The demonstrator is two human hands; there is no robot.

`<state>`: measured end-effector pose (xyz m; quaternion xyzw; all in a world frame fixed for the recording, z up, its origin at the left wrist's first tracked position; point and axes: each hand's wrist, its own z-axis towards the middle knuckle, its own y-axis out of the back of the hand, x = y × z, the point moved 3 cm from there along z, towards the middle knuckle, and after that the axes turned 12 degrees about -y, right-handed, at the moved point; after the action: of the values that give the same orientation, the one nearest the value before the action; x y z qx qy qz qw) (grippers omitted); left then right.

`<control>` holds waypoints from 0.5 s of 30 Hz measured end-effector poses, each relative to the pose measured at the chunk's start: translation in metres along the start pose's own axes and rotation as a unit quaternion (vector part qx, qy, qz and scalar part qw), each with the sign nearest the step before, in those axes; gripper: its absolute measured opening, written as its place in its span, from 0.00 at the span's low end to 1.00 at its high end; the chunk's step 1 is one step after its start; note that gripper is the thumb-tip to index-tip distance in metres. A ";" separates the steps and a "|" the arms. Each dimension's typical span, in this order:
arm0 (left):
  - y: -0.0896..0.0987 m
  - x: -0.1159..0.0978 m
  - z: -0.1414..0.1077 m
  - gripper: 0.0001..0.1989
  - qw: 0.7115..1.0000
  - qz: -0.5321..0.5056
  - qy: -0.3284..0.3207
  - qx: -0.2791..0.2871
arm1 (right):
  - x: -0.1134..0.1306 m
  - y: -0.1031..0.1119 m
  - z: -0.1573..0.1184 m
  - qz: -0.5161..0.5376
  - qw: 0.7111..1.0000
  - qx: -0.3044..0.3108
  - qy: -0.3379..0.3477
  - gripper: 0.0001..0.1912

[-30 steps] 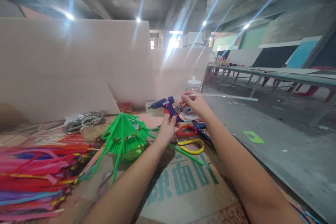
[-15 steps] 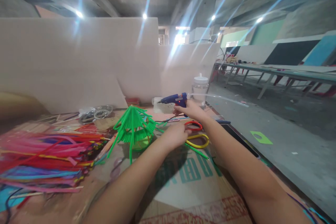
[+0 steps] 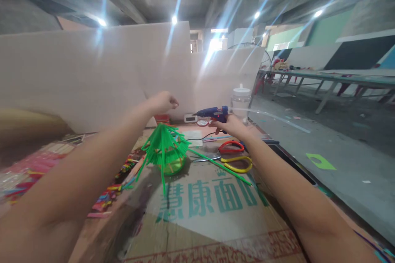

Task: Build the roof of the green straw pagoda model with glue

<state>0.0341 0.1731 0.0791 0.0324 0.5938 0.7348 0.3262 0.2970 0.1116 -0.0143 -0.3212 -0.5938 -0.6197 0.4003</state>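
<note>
My right hand (image 3: 230, 125) grips a blue hot glue gun (image 3: 212, 111), its nozzle pointing left and a long clear glue stick (image 3: 277, 118) trailing from its back. Raised above and behind a green pipe-cleaner tree (image 3: 165, 144), my left hand (image 3: 165, 102) has its fingers curled together; whether anything is pinched in them cannot be made out. The tree has tiers of drooping green strands and a yellow-green round base (image 3: 173, 166). Scissors with one red and one yellow handle (image 3: 240, 168) lie on the cardboard, with a single green pipe cleaner (image 3: 230, 169) lying across them.
Bundles of colourful pipe cleaners (image 3: 33, 166) lie to the left, partly behind my left arm. A clear jar with a white lid (image 3: 241, 100) and a small white digital clock (image 3: 190, 118) stand at the back. Printed cardboard (image 3: 197, 222) covers the table; a white board (image 3: 123, 65) rises behind.
My left hand has gone from beside the scissors up and left, over behind the green tree. The glue gun stays in my right hand, and the view has shifted slightly.
</note>
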 end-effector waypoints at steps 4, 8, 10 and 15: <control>-0.006 0.034 0.000 0.13 0.995 -0.059 0.030 0.070 | -0.006 0.004 0.004 -0.005 0.999 -0.033 -0.011 0.07; -0.037 0.062 -0.001 0.13 0.981 -0.130 0.048 0.137 | -0.007 0.002 0.004 -0.020 0.999 -0.041 -0.026 0.04; -0.064 0.070 -0.001 0.14 0.967 -0.176 0.054 0.173 | -0.007 0.000 0.004 -0.033 0.998 -0.045 -0.036 0.05; -0.119 0.079 -0.002 0.17 0.937 -0.280 0.080 0.191 | -0.007 -0.001 0.004 -0.060 0.996 -0.045 -0.054 0.06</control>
<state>0.0235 0.2219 -0.0550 -0.1326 0.7321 0.4864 0.4580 0.2989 0.1160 -0.0205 -0.3355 -0.6044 -0.6503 0.3149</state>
